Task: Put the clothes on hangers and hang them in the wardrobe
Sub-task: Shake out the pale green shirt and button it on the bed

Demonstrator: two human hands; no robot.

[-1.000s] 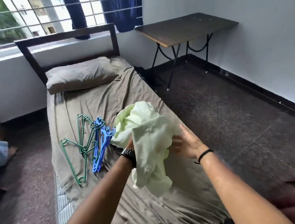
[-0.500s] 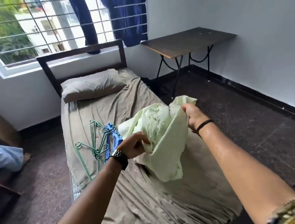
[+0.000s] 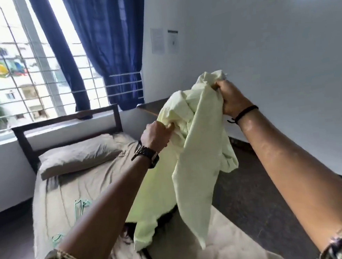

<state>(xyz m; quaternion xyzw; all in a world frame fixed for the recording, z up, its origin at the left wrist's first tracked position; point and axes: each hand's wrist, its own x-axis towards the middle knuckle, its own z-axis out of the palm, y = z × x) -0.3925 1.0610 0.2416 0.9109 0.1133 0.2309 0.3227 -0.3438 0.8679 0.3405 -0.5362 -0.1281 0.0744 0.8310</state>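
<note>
A pale green garment (image 3: 196,147) hangs in the air over the bed (image 3: 72,190), bunched at the top and trailing down. My left hand (image 3: 156,135) grips a fold at its upper left. Higher and to the right, my right hand (image 3: 230,98) grips the garment's top edge. Green hangers (image 3: 81,205) lie on the bed sheet, mostly hidden behind my left forearm. A dark item (image 3: 164,217) lies on the bed under the garment's lower end. No wardrobe is in view.
A pillow (image 3: 78,155) lies at the head of the bed below the dark headboard (image 3: 67,119). Blue curtains (image 3: 106,48) hang at the barred window. A table edge (image 3: 150,108) shows behind the garment. Dark floor (image 3: 253,200) lies right of the bed.
Both hands have lifted the garment higher, the right hand rising well above the left, and the cloth now hangs longer. The camera has tilted up, so the hangers have dropped low in view.
</note>
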